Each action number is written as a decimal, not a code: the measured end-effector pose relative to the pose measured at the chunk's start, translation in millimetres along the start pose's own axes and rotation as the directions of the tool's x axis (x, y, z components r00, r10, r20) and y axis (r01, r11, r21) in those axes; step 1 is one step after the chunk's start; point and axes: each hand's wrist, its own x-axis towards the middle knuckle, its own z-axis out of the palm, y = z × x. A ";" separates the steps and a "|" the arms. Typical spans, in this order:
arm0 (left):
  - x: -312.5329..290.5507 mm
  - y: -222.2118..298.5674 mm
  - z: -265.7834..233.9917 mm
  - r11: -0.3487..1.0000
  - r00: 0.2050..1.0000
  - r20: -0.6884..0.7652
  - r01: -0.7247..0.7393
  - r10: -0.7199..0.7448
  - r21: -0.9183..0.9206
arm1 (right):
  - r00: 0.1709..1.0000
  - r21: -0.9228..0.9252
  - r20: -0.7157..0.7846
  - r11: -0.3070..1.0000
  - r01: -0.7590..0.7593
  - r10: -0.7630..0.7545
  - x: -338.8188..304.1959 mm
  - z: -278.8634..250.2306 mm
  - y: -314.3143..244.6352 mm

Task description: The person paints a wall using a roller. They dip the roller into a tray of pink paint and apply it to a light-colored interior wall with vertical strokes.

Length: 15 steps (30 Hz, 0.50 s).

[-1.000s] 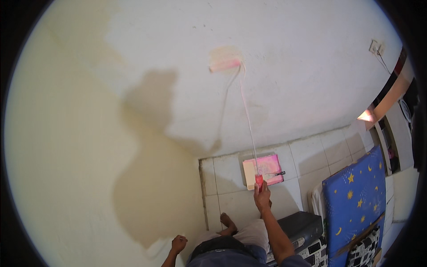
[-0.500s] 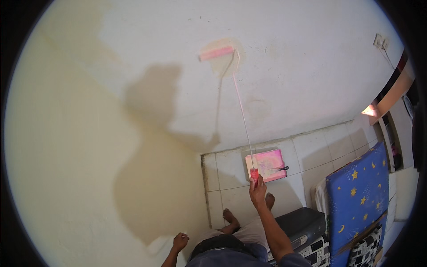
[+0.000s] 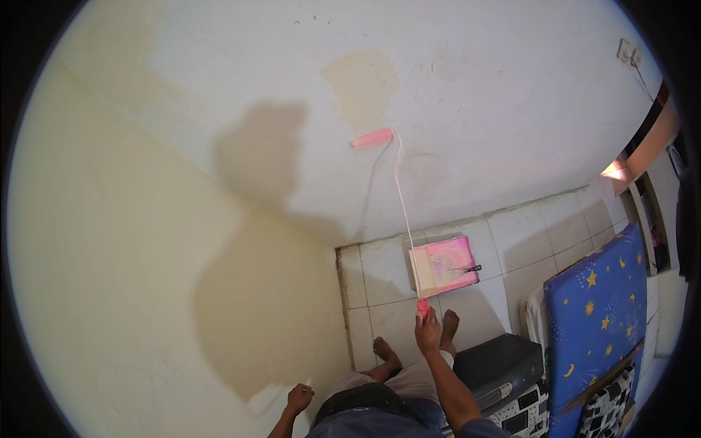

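My right hand (image 3: 428, 334) is closed around the red handle of a paint roller (image 3: 372, 138). Its long thin frame runs up to a pinkish roller head set against the pale wall (image 3: 496, 109). Just above the head, a cream patch of wet-looking paint (image 3: 361, 84) covers part of that wall. Low by my left side, my left hand (image 3: 300, 398) is curled closed; a small pale tip shows at its fingers, too small to name. On the floor beyond my feet lies a pink-stained paint tray (image 3: 443, 266) with cream paint at its left end and a small dark-handled tool (image 3: 471, 269) across it.
A cream side wall (image 3: 131, 292) meets the pale wall at my left. To my right stand a black case-like box (image 3: 500, 361) and a blue mattress (image 3: 599, 314) with stars and moons. A wall socket (image 3: 625, 51) with a cord sits at the upper right. Tiles (image 3: 383, 281) cover the floor.
The roller head has come down the wall, lengthening the cream patch beneath its earlier place. My right hand has drawn slightly lower toward me, still holding the roller. My left hand stays low and closed.
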 end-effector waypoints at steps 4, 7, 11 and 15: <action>-1.6 -1.9 2.6 0.999 0.999 0.010 0.035 -0.034 -0.033 | 0.988 0.077 -0.065 0.986 0.147 -0.143 23.4 0.9 -22.5; 1.0 4.6 1.5 0.996 0.998 0.021 0.067 -0.066 -0.066 | 0.985 0.081 -0.102 0.986 0.144 -0.136 44.8 2.6 -50.1; 4.9 7.5 0.5 0.995 0.999 -0.001 0.040 -0.040 -0.089 | 0.951 0.129 -0.179 0.952 0.276 -0.251 76.3 -3.9 -111.6; 7.6 10.5 1.6 0.988 0.999 0.004 0.054 -0.054 -0.147 | 0.985 0.237 0.060 0.961 0.141 -0.159 79.2 1.2 -128.3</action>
